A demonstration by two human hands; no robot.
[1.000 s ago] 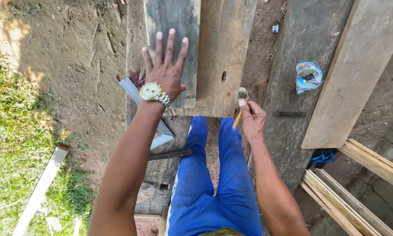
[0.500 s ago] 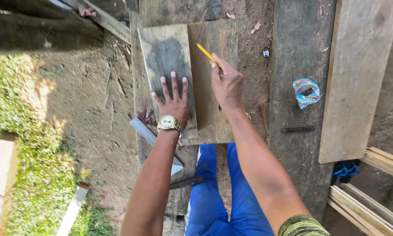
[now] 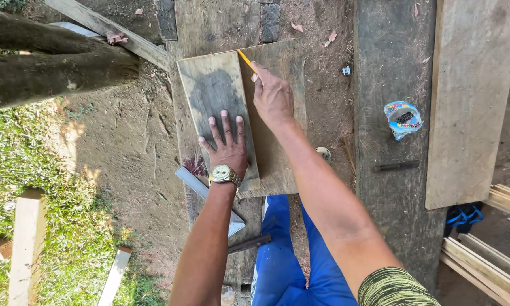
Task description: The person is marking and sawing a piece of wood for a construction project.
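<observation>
Left hand point(image 3: 228, 148) flat, fingers spread, pinning the small board point(image 3: 215, 102) on the larger board point(image 3: 277, 113), centre frame. It sits lower on the board than half a second ago. Right hand point(image 3: 273, 97) has moved up to the small board's top right corner, fingers pinched shut on a yellow pencil point(image 3: 246, 59), tip at the edge. Reads as marking along that edge now. Tape roll point(image 3: 403, 118) unmoved on the plank point(image 3: 391, 68), right of frame.
</observation>
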